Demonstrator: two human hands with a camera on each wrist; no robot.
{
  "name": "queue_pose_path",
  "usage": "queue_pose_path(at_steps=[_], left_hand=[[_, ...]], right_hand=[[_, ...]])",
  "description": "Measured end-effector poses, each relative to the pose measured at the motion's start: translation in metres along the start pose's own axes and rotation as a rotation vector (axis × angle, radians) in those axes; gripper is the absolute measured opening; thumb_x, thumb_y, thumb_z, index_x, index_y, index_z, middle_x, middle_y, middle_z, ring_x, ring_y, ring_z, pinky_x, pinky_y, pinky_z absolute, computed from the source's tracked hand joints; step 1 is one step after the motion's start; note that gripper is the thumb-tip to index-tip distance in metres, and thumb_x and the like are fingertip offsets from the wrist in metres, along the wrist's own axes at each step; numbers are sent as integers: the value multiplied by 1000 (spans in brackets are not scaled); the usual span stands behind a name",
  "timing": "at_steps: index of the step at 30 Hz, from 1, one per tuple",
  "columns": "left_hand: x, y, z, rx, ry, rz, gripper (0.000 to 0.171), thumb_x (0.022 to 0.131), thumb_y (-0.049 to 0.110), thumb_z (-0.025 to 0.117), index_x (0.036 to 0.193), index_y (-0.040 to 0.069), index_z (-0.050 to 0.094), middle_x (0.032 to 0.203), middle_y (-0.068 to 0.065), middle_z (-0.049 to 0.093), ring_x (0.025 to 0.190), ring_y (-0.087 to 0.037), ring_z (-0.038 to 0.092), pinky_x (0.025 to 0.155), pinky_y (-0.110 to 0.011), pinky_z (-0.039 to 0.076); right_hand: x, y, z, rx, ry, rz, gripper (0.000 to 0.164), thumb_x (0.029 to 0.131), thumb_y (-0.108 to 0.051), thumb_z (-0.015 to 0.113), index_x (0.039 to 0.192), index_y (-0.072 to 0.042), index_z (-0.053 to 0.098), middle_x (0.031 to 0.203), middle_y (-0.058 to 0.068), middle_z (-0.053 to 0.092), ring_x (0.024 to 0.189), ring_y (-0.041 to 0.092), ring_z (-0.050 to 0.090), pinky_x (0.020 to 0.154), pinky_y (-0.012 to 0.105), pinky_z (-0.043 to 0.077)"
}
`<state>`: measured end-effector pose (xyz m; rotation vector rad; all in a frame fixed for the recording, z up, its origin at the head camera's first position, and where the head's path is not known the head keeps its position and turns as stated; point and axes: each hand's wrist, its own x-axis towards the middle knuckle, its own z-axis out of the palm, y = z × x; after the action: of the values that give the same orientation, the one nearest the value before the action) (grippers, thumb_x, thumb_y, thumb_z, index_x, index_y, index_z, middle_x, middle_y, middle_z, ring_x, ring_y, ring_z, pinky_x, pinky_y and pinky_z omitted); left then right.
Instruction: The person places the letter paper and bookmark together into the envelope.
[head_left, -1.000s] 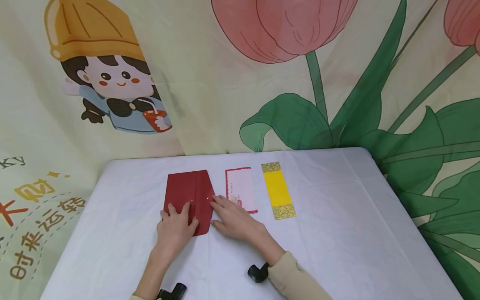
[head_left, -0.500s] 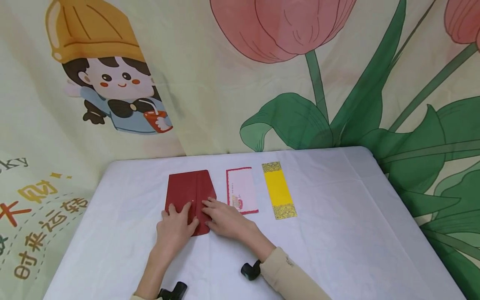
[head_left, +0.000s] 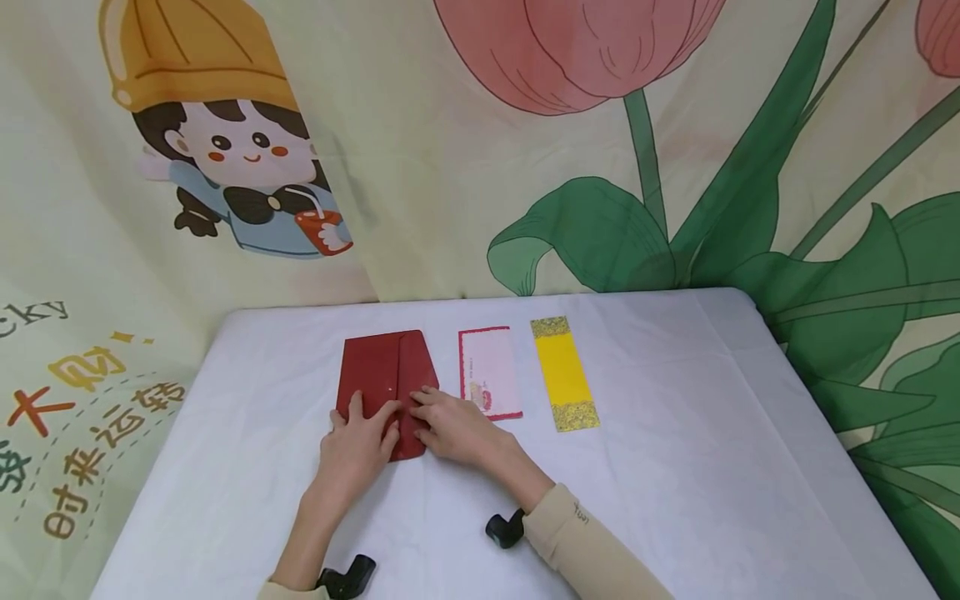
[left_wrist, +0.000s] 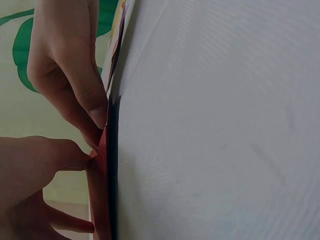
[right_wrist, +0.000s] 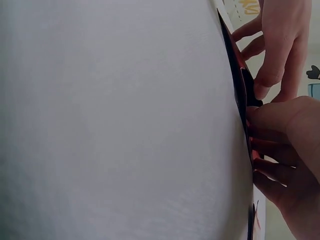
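Note:
A dark red envelope (head_left: 371, 360) lies on the white table, its tapered flap (head_left: 422, 358) spread to the right. My left hand (head_left: 351, 450) has its fingers spread over the envelope's body. Its thumb and forefinger come close together at the edge beside the flap, where the red material rises into a small peak and a dark gap (right_wrist: 253, 92) shows in the right wrist view. My right hand (head_left: 461, 429) rests arched fingertips on the flap, thumb close by, right beside the left hand. The envelope's lower part is partly covered by the hands.
Right of the envelope lies a pale pink card (head_left: 491, 367) with a red border. Beyond it is a yellow strip (head_left: 562, 371) with glittery gold ends. A printed cloth (head_left: 420, 167) hangs behind the table. Black wrist devices (head_left: 504, 529) sit near both sleeves.
My right hand has shifted left from the flap's outer edge onto the flap, beside the left hand. My left forefinger has moved toward the thumb at the envelope's edge.

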<state>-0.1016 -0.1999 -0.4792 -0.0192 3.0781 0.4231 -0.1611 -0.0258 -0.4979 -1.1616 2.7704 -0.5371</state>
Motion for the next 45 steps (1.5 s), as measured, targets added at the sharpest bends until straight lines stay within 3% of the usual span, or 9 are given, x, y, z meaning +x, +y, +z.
queue_pose_path(at_steps=[7, 12, 16, 21, 32, 38, 45], left_hand=[[1, -4, -4, 22, -2, 39, 44, 97, 25, 69, 138, 14, 60, 144, -40, 41, 122, -71, 45, 85, -72, 54], [4, -15, -12, -2, -73, 117, 48, 96, 36, 72, 138, 16, 61, 147, -41, 40, 123, -73, 44, 85, -72, 54], [9, -22, -20, -61, -131, 156, 61, 88, 40, 81, 140, 17, 59, 151, -39, 36, 128, -76, 37, 87, -73, 52], [17, -24, -24, -79, -160, 155, 75, 78, 41, 89, 142, 19, 56, 155, -37, 32, 132, -76, 31, 89, -73, 51], [10, -26, -19, -47, -168, 125, 79, 73, 45, 92, 139, 20, 58, 153, -35, 37, 133, -68, 38, 89, -78, 47], [9, -25, -18, -57, -165, 125, 80, 69, 45, 94, 137, 22, 59, 150, -35, 39, 133, -60, 42, 85, -72, 52], [10, -24, -17, -55, -144, 131, 76, 70, 46, 93, 134, 24, 60, 148, -35, 41, 127, -62, 45, 79, -68, 54]], right_hand=[[0, -1, -1, 8, 2, -7, 41, 99, -26, 70, 136, -11, 67, 152, 6, 56, 147, 23, 47, 101, 31, 54], [0, -1, -1, -9, -9, -16, 40, 100, -27, 69, 136, -11, 67, 152, 7, 56, 147, 23, 47, 100, 31, 55], [1, 2, -4, 9, -4, -4, 40, 100, -27, 68, 137, -11, 67, 153, 6, 56, 148, 23, 45, 102, 31, 54], [4, 6, -8, 38, -1, 4, 42, 100, -27, 68, 138, -10, 65, 154, 6, 54, 149, 23, 43, 105, 32, 51], [-6, 2, -4, 104, -5, -10, 41, 98, -23, 71, 136, -10, 67, 151, 7, 57, 148, 24, 45, 105, 30, 52], [-16, 7, -7, 85, 114, 28, 38, 96, -25, 73, 132, -13, 70, 138, 3, 67, 130, 21, 60, 105, 32, 53], [-31, 22, -19, 166, 325, 281, 37, 95, -20, 74, 129, -8, 69, 123, 7, 69, 107, 21, 61, 90, 32, 57]])
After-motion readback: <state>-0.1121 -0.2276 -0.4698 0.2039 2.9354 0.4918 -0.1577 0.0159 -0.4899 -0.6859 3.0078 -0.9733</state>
